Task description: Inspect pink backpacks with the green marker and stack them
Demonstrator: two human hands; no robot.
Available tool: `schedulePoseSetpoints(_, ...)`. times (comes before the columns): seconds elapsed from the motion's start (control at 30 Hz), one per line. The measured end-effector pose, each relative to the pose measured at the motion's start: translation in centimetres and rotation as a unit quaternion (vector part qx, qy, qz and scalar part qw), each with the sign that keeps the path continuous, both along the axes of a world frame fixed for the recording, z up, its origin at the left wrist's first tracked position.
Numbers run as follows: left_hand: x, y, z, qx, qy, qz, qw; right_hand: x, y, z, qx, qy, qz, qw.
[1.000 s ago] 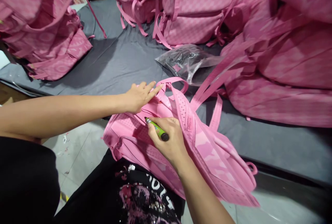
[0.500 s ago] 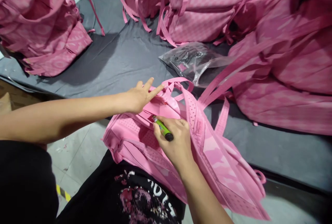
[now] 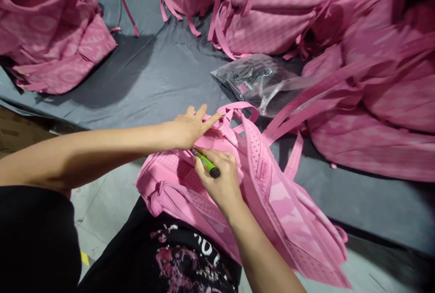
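A pink backpack (image 3: 282,189) with dotted mesh panels lies opened across my lap, leaning against the table edge. My left hand (image 3: 190,127) rests at its upper edge near the top loop, fingers stretched out and apart; the thumb is hidden. My right hand (image 3: 220,175) grips a green marker pen (image 3: 205,162) with a black end, its other end pointing into the bag opening just under my left hand. Whether the tip touches the fabric I cannot tell.
Grey cloth covers the table (image 3: 136,84). A clear plastic bag (image 3: 254,78) of dark parts lies on it. More pink backpacks stand at the left (image 3: 64,44), the back (image 3: 268,30) and the right (image 3: 377,121), with loose straps hanging down.
My right hand with the marker pen has shifted left and slightly up, closer to my left hand. My left hand has moved slightly right with the view.
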State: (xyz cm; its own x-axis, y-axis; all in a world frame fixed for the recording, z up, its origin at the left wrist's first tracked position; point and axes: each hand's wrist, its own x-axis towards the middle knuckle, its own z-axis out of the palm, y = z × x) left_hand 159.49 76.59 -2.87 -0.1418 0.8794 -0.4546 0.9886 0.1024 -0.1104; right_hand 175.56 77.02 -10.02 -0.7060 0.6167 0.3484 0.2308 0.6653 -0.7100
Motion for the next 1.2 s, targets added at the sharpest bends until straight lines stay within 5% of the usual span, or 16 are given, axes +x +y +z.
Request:
schedulePoseSetpoints(0.1, -0.2, 0.0, -0.1, 0.006, -0.002, -0.003, 1.000, -0.3, -0.2, 0.1, 0.019, -0.011, -0.040, 0.999)
schedulePoseSetpoints(0.23, -0.3, -0.2, -0.1, 0.012, -0.008, -0.004, 1.000, -0.4, -0.2, 0.3, -0.019, -0.026, -0.005, 0.999)
schedulePoseSetpoints(0.37, -0.2, -0.3, 0.3, 0.011, -0.006, 0.001, 1.000, -0.4, -0.2, 0.5, 0.008, -0.034, -0.048, 0.998)
schedulePoseSetpoints(0.9, -0.4, -0.9, -0.5, 0.062, 0.025, -0.026, 0.997, -1.4, -0.3, 0.2, -0.056, -0.020, -0.048, 0.997)
schedulePoseSetpoints(1.1, -0.7, -1.1, -0.5, 0.074, 0.020, -0.024, 0.997, 1.1, 2.2, 3.6, -0.313, 0.045, 0.080, 0.945)
schedulePoseSetpoints(1.2, -0.7, -1.3, -0.9, 0.082, 0.024, -0.022, 0.996, 4.4, 6.2, 5.6, -0.268, 0.141, -0.006, 0.953)
